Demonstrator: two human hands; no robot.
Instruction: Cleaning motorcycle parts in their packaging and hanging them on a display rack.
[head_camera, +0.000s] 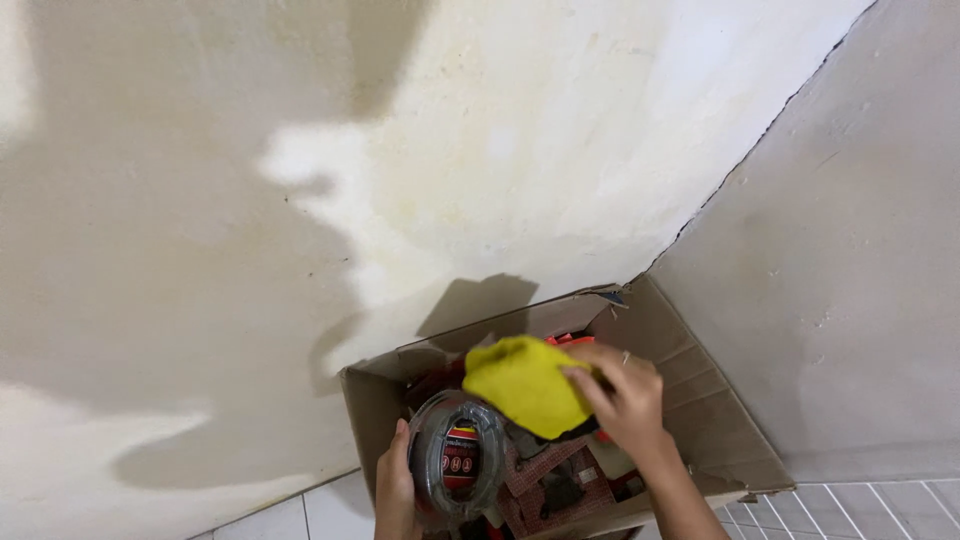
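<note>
An open cardboard box (700, 400) stands on the floor in a wall corner, filled with mixed items. My right hand (625, 395) pinches a yellow cloth (522, 383) just above the box's contents. My left hand (395, 487) grips the left side of a round clear plastic container (458, 458) with a red label inside, held upright at the box's front left. Reddish packaging (555, 480) and orange items (570, 341) lie underneath, partly hidden by the cloth and my hand.
Cream, stained walls (400, 150) meet in a corner behind the box, with a grey wall (860, 250) on the right. White floor tiles (850, 510) show at the bottom edge on both sides of the box.
</note>
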